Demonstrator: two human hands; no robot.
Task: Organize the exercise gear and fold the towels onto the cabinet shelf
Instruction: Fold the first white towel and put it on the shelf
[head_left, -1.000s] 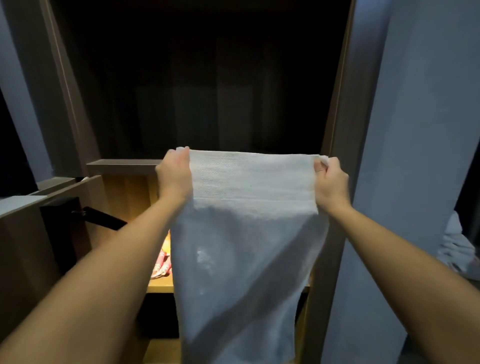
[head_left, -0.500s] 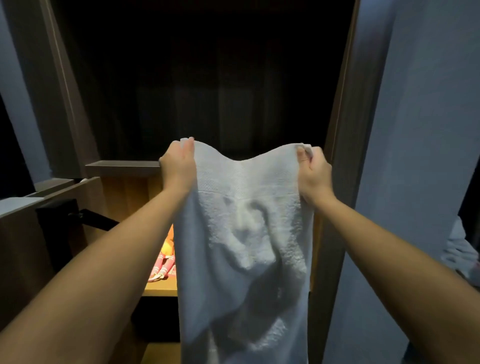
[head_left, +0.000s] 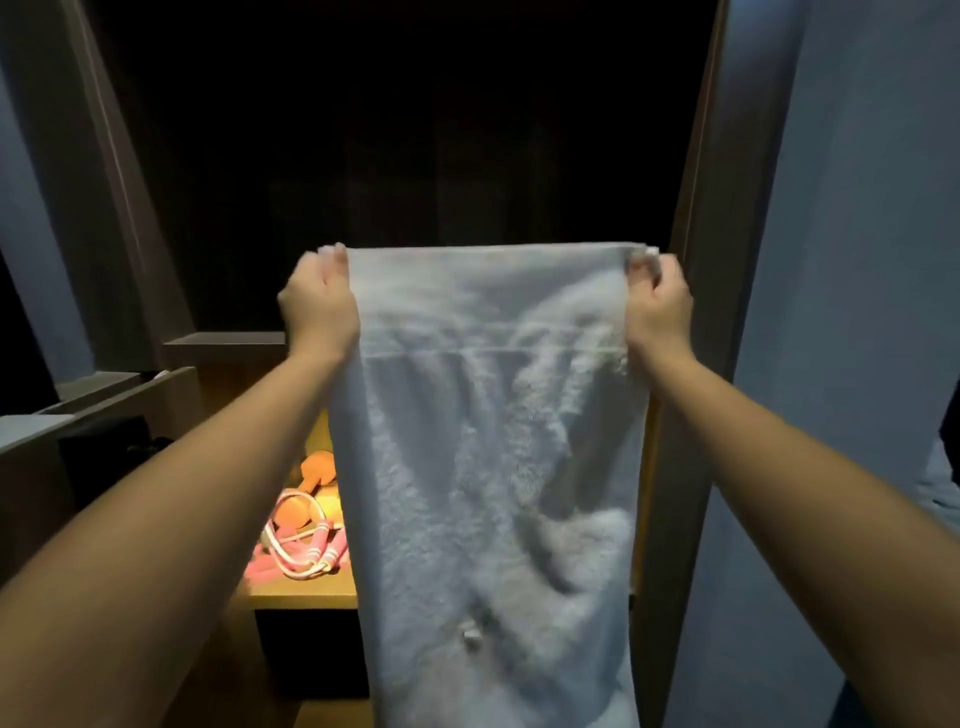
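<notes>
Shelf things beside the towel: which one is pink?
The jump rope, coiled at the front of the lit shelf left of the towel, has pink striped handles. The gear behind it is orange.

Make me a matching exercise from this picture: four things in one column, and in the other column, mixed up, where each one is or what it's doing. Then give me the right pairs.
Column one
1. towel
2. left hand
3. right hand
4. skipping rope

Column two
A. lies on the lit wooden shelf
B. grips the towel's top right corner
C. hangs spread out, held up by its top edge
D. grips the towel's top left corner

Pairs: 1-C, 2-D, 3-B, 4-A
</notes>
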